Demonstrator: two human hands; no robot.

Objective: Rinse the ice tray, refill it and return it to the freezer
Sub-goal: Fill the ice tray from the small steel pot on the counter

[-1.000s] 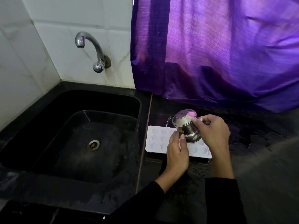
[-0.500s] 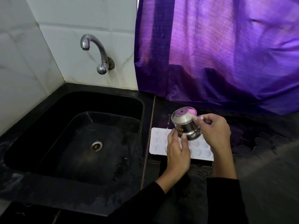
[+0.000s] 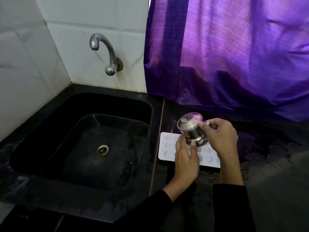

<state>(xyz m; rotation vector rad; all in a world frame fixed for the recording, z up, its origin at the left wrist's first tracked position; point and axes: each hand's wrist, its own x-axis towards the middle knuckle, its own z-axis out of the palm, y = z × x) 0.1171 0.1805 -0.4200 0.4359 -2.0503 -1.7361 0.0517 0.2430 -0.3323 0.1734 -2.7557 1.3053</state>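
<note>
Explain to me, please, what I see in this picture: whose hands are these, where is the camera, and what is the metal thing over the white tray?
No machine here: a person wears one camera on the head, so you look forward and down at their own two hands. The right hand grips a small steel cup, tipped over, and a thin stream of water runs from it toward a white ice tray. The tray lies flat on the dark counter, just right of the black sink. The left hand reaches over the tray, its fingertips touching the cup's underside. A tap sits on the tiled wall above the sink; no water shows at its spout. A purple curtain hangs behind the counter.
</note>
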